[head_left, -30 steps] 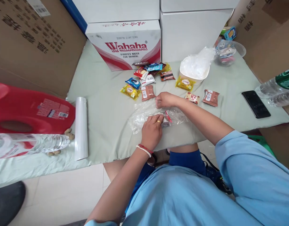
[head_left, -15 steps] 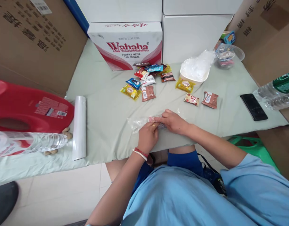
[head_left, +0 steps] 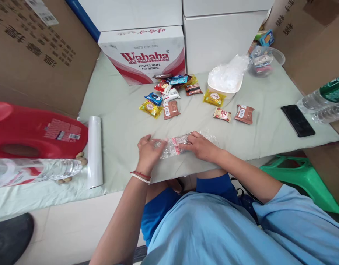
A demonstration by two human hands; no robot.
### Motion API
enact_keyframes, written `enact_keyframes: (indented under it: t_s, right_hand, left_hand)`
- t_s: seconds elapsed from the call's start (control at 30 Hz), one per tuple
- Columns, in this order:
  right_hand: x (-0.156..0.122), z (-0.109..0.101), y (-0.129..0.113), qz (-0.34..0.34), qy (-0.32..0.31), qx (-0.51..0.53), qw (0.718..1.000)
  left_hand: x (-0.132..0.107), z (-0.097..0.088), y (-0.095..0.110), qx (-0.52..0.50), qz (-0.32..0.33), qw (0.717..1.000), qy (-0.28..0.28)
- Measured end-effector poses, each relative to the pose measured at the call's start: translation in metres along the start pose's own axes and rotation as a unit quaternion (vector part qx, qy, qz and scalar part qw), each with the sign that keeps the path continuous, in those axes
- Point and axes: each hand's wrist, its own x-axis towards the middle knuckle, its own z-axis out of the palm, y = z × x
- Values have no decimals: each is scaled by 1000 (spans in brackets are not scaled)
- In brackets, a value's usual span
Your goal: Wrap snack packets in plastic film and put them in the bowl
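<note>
A packet in clear plastic film [head_left: 175,145], with a pink-red band showing through, lies flat near the table's front edge. My right hand [head_left: 202,146] grips its right part, fingers bent and pressed onto the film. At the packet's left end is my left hand [head_left: 149,150], its fingers loosely spread and its thumb close to the film. Whether the thumb touches the film I cannot tell. The packet's contents are partly hidden by my right hand and the shine of the plastic. Beyond my hands lie a brown snack packet [head_left: 171,109] and a small cream-and-red packet [head_left: 222,114].
A white roll [head_left: 95,152] and a red jug [head_left: 39,130] stand to the left. Snacks [head_left: 172,84] are piled before the Wahaha carton [head_left: 147,55]. A white tub [head_left: 224,86] holds crumpled plastic. On the right are a phone [head_left: 298,120] and bottles [head_left: 332,94].
My left hand has moved left, away from my right hand, and its fingers have spread. More of the film and the pink-red band now shows. My right hand stays on the packet.
</note>
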Motion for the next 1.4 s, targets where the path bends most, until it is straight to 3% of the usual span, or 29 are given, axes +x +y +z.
enact_keyframes:
  t_s: [0.1, 0.23, 0.37, 0.53, 0.63, 0.7, 0.77, 0.83, 0.9, 1.0, 1.07, 1.13, 1.2, 1.3, 1.4]
  right_hand:
    - [-7, 0, 0, -5, 35, 41, 999]
    - [-11, 3, -4, 1, 57, 77, 995]
    - [-11, 2, -14, 24, 49, 79, 995]
    - [-28, -27, -10, 30, 39, 214, 976]
    - [-38, -43, 4, 179, 128, 281, 934]
    - [-39, -45, 13, 311, 193, 202, 908]
    - [-35, -41, 19, 389, 166, 98, 901]
    - [-32, -36, 21, 415, 72, 47, 906]
    - [-31, -33, 19, 416, 19, 45, 908]
    - [-31, -40, 12, 406, 65, 91, 907]
    - [-25, -47, 4, 396, 94, 142, 903]
    - [-13, -51, -9, 377, 83, 176, 905]
    - [1, -48, -23, 358, 54, 168, 917]
    - [15, -35, -41, 343, 54, 152, 925]
    - [12, -22, -52, 348, 124, 276, 887]
  left_hand:
    - [-10, -6, 7, 15, 4, 999, -47]
    - [-24, -15, 32, -120, -40, 990, -69]
    - [-29, 11, 71, -230, -10, 965, -124]
    - [-28, 50, 92, -22, 135, 985, -106]
    - [-31, 55, 92, 79, 156, 977, -118]
    - [-34, 53, 94, 115, 141, 976, -117]
    - [-38, 52, 96, 137, 130, 975, -113]
    - [-41, 51, 98, 145, 119, 979, -84]
    - [-42, 51, 97, 133, 102, 986, -23]
    - [-37, 50, 92, 116, 40, 992, 43]
    - [-32, 50, 88, 121, -8, 993, 14]
    - [-29, 50, 85, 135, -33, 990, -39]
    - [-29, 51, 84, 139, -30, 988, -67]
    - [-37, 54, 82, 87, -2, 996, -37]
    - [-50, 55, 79, 16, 86, 995, 46]
